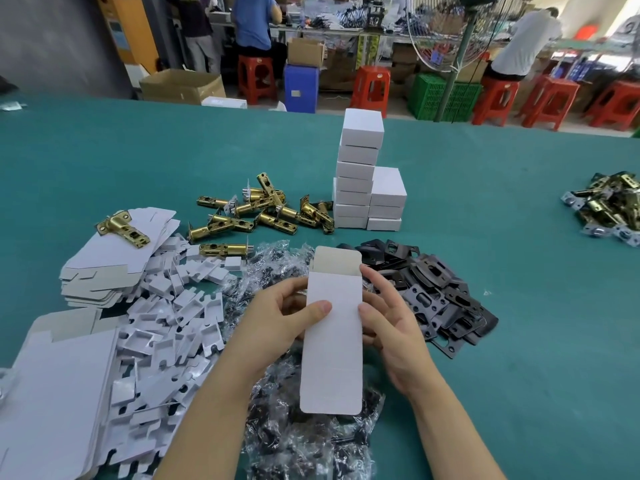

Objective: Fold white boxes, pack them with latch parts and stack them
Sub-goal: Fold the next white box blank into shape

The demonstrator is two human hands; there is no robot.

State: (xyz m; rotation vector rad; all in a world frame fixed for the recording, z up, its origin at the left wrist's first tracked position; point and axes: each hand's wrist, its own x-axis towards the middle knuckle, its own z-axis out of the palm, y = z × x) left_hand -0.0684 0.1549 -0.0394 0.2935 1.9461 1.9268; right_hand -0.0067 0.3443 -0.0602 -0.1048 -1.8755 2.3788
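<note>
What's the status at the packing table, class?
Left hand, right hand: each grip on flat white box. Box unfolded, empty. Nothing in the way.

A teal worktop (485,209) carries two stacks of closed white boxes (360,174) at its middle, with brass latch bolts (263,209) scattered just to their left. Nearer lie flat box blanks (114,258), white card inserts (173,327), clear screw bags (277,268) and dark strike plates (436,292). More latch parts (609,206) sit far right.

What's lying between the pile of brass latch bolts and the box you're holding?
In the head view, clear plastic bags of small dark parts cover the table between the brass latch bolts and the flat white cardboard box.
</note>
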